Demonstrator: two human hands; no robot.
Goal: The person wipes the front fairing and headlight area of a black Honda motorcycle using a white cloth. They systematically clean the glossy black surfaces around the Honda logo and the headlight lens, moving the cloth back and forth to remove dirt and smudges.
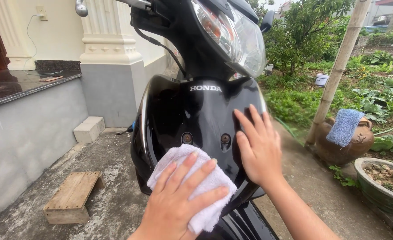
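White folded terry cloth (196,186) pressed flat on glossy black plastic front panel of motorbike (192,115), low on panel, under two round holes. I see left hand (178,202) spread over cloth, fingers open, pinning it by palm, not gripping. Right hand (259,146) open, flat on panel beside cloth, holds nothing; likely bracing. Clear headlight (236,33) above. Small wooden step stool (72,198) on concrete, well apart.

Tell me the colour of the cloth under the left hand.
White; the cloth pressed by the left hand on the black front panel, head view.
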